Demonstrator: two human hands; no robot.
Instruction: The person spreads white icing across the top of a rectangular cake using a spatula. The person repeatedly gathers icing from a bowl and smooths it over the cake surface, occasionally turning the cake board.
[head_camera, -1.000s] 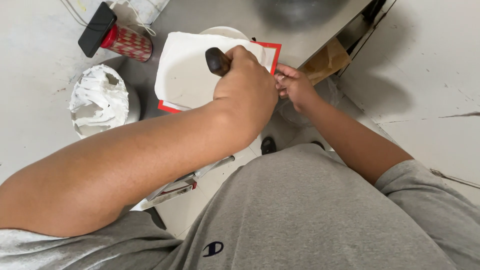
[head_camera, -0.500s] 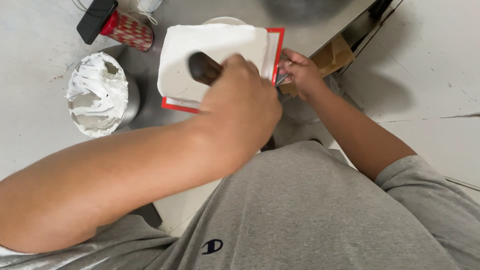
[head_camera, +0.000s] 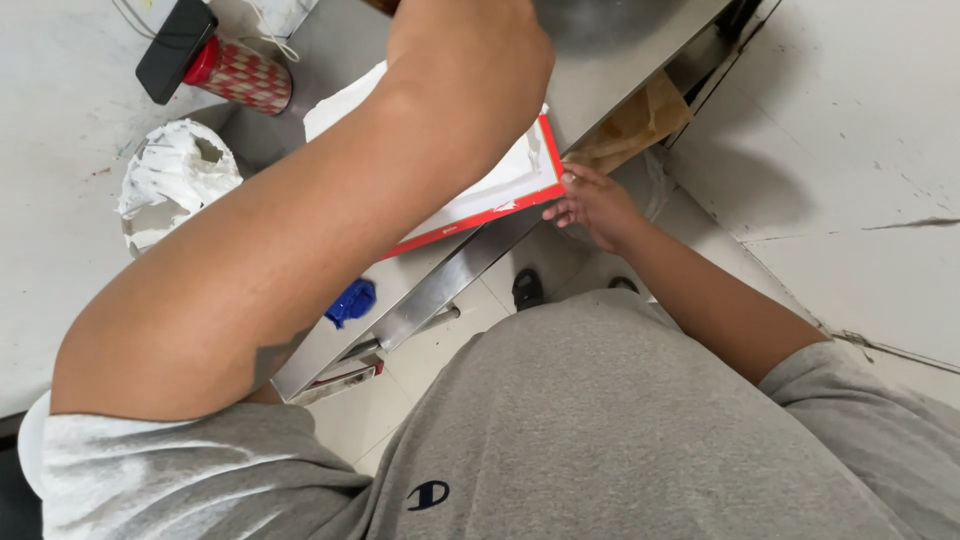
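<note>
A steel counter (head_camera: 440, 290) is standing over a pale tiled floor (head_camera: 850, 150). A flat, white-coated board (head_camera: 490, 195) with a red rim is lying on it, its long axis slanting from upper left to lower right. The right hand (head_camera: 595, 205) is pinching its near corner. The left hand's (head_camera: 470, 40) fingers are out of frame; their state cannot be told. A white-smeared bowl (head_camera: 175, 180) is sitting nearby.

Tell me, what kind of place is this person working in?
Probably a bakery or food workshop: a steel worktable, a bowl smeared with white cream, and a red-edged white board steadied by the right hand.
</note>
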